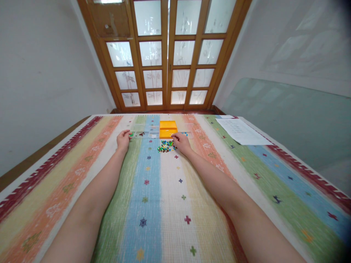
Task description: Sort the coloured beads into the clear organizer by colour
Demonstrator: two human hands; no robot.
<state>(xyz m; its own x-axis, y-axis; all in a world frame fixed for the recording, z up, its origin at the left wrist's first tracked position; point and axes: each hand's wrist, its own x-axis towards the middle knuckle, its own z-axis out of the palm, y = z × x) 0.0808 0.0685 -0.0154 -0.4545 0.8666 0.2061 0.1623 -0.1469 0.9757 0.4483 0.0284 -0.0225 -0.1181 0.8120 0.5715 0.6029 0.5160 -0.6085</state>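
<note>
A pile of small loose pieces (165,146) in green, blue, yellow, white and dark colours lies on the tablecloth. Right behind it stands an open yellow-orange box (168,125) with its lid raised. My right hand (181,142) is over the right side of the pile, its fingers pinched together near the box's front edge; what they hold is too small to name. At the far left, my left hand (123,140) has its fingers drawn together beside green pieces (131,134) in a clear box. Whether it grips anything is hidden.
A clear box (154,136) left of the yellow one is open, and dark pieces (142,134) lie in the clear boxes there. Blue pieces (184,134) sit in another on the right. Printed paper (241,131) lies at the right. Glass-paned doors (167,73) stand beyond the table.
</note>
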